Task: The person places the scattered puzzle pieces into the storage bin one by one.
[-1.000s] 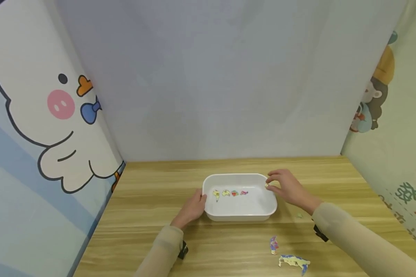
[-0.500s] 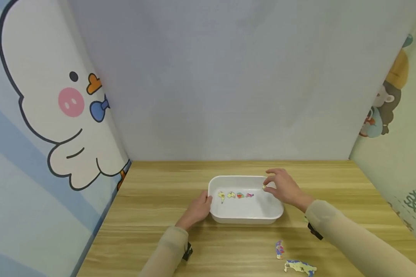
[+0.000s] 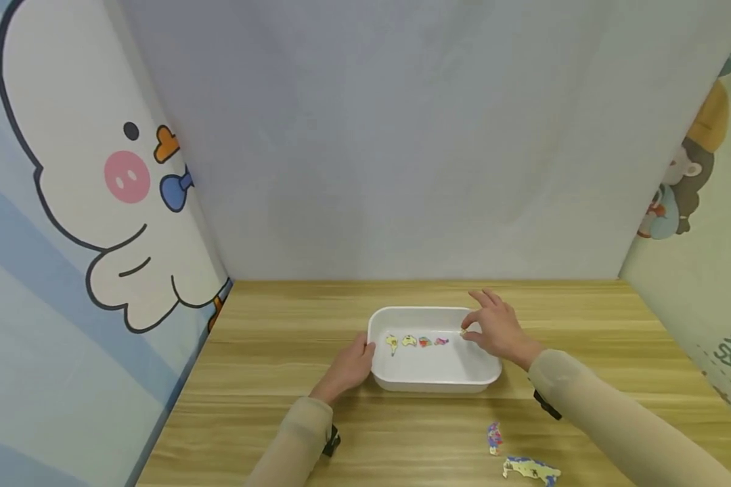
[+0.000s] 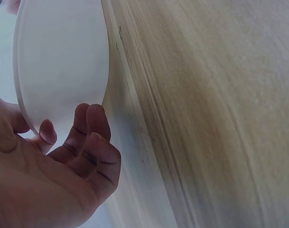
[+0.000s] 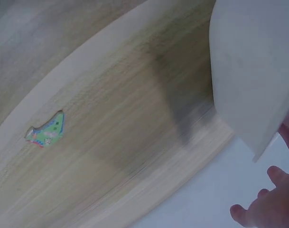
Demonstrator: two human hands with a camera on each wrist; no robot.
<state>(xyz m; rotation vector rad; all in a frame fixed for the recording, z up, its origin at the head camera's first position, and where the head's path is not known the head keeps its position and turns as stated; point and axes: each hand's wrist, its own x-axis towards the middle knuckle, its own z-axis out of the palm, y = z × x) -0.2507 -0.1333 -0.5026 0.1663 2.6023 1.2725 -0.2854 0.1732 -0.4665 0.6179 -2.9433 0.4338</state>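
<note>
A white rectangular tray (image 3: 435, 385) with raised sides stands on the wooden table. My left hand (image 3: 350, 362) grips its left end, thumb over the rim; in the left wrist view the fingers (image 4: 102, 154) curl against the outer wall. Over the tray's right end, my right hand (image 3: 498, 328) pinches a tiny pale piece (image 3: 463, 332) between thumb and index finger, the other fingers raised. Several small puzzle-like pieces lie in a row inside: a yellow piece (image 3: 392, 343), another yellow piece (image 3: 409, 341), a red and green piece (image 3: 425, 342) and a pink piece (image 3: 441, 341).
Nearer on the table lie a blue and pink piece (image 3: 495, 438) and a longer yellow and blue piece (image 3: 531, 468). A green piece (image 5: 48, 131) rests on the wood in the right wrist view. A pale curtain (image 3: 402, 169) closes off the back.
My right hand has moved left, carrying the tiny piece from the right rim further in over the tray. The left hand keeps its grip, and the head view has shifted slightly.
</note>
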